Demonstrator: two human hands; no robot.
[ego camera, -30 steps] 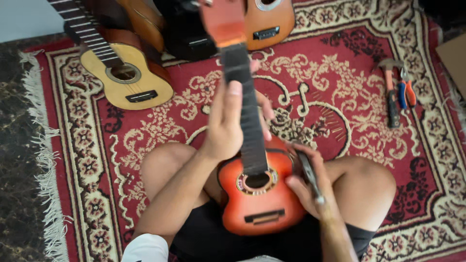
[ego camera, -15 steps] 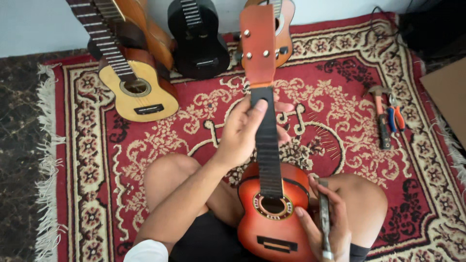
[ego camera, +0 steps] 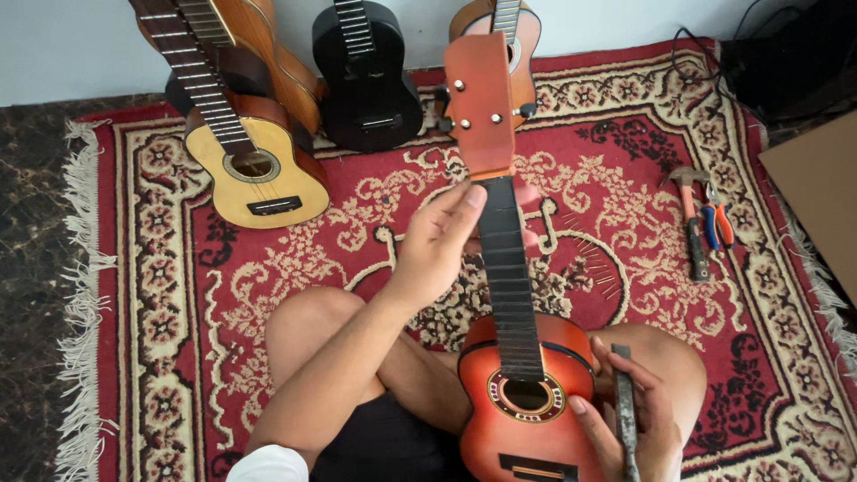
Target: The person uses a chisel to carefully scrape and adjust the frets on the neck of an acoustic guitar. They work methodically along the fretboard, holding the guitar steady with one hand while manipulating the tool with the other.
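Note:
A red-orange sunburst ukulele (ego camera: pixel 522 411) without strings rests on my lap, its dark fretboard and neck (ego camera: pixel 505 268) pointing away from me, its headstock (ego camera: pixel 480 103) raised. My left hand (ego camera: pixel 437 245) wraps the upper neck from the left, thumb lying near the top frets. My right hand (ego camera: pixel 629 424) rests against the body's right edge and holds a long grey metal file (ego camera: pixel 625 415) along its length. My crossed bare legs lie under the instrument.
On the red patterned rug (ego camera: pixel 178 295), a yellow ukulele (ego camera: pixel 254 170), a black ukulele (ego camera: pixel 366 76) and an orange one (ego camera: pixel 509 27) lean at the back wall. A hammer (ego camera: pixel 689 223) and pliers (ego camera: pixel 717 219) lie at the right, next to brown cardboard (ego camera: pixel 817 192).
My view has tilted and the ukulele now sits lower in the picture. My left hand slid up the neck toward the headstock. My right hand stays at the body with the file.

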